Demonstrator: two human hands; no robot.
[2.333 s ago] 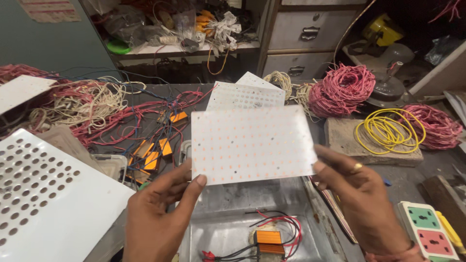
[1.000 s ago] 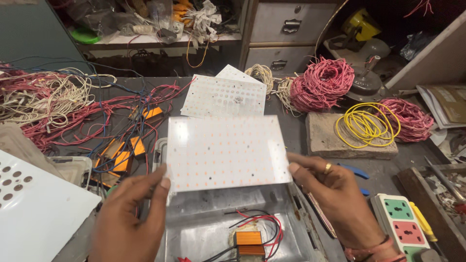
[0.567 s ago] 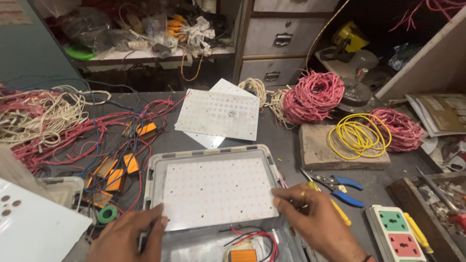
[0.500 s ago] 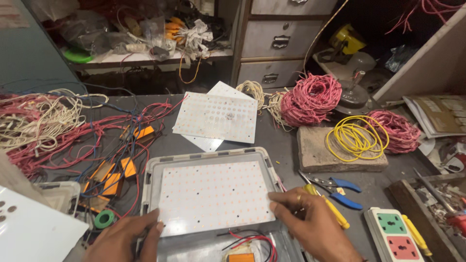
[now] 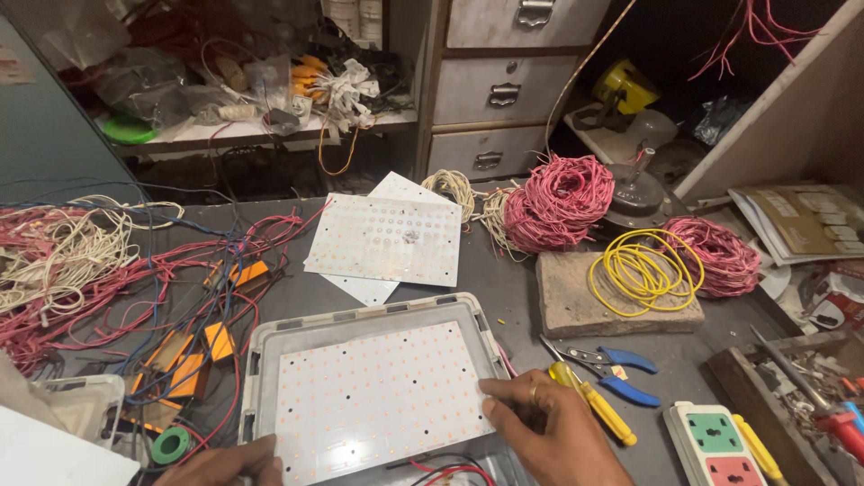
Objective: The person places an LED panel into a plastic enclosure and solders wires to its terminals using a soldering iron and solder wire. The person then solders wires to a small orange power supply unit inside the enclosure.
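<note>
Head view. The white dotted panel [image 5: 378, 396] now lies flat inside the grey tray-shaped housing [image 5: 255, 360] on the dark workbench [image 5: 504, 288]. About two seconds ago both hands held this panel up in the air above the housing; about one second ago it was lower; it has since been seated, which suggests the placing step is done and only fine settling remains.

The right hand [image 5: 549, 432] rests on the panel's lower right edge, fingers [image 5: 493, 389] pressed down flat and close together, gripping nothing. The left hand [image 5: 225, 463] shows only at the bottom edge of the picture, touching the housing's lower left corner; whether its fingers are spread or curled cannot be told.

Surroundings: red and black wires [image 5: 445, 470] emerge just below the panel. A yellow-handled screwdriver [image 5: 598, 405] and blue-handled pliers [image 5: 612, 367] lie just beside the right hand. Two spare dotted panels [image 5: 387, 238] lie farther back. Coils of red wire [image 5: 558, 200] and yellow wire [image 5: 643, 270] sit to the right, the yellow one on a stone block [image 5: 567, 306]. A roll of green tape [image 5: 171, 444] lies near the left hand.
</note>
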